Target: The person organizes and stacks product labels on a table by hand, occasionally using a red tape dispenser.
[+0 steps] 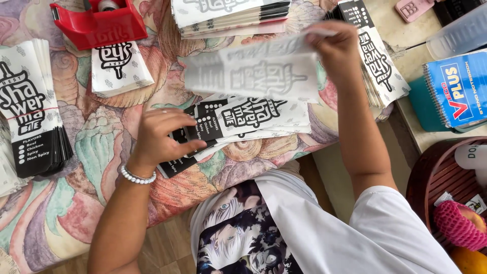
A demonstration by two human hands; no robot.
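My right hand [336, 48] holds a white printed paper sleeve [253, 71] by its right end, lifted and blurred above the surface. Below it lies a fanned pile of the same black-and-white paper sleeves [243, 122]. My left hand [160, 134] rests on the left end of that pile, fingers spread and pressing the sheets down. A white bead bracelet [136, 177] sits on my left wrist.
More sleeve stacks lie at the left [30, 111], top middle [228, 15], top right [378, 61] and under a red tape dispenser [99, 23]. A blue spiral notebook [456, 91] and a brown basket [431, 177] with fruit sit at the right.
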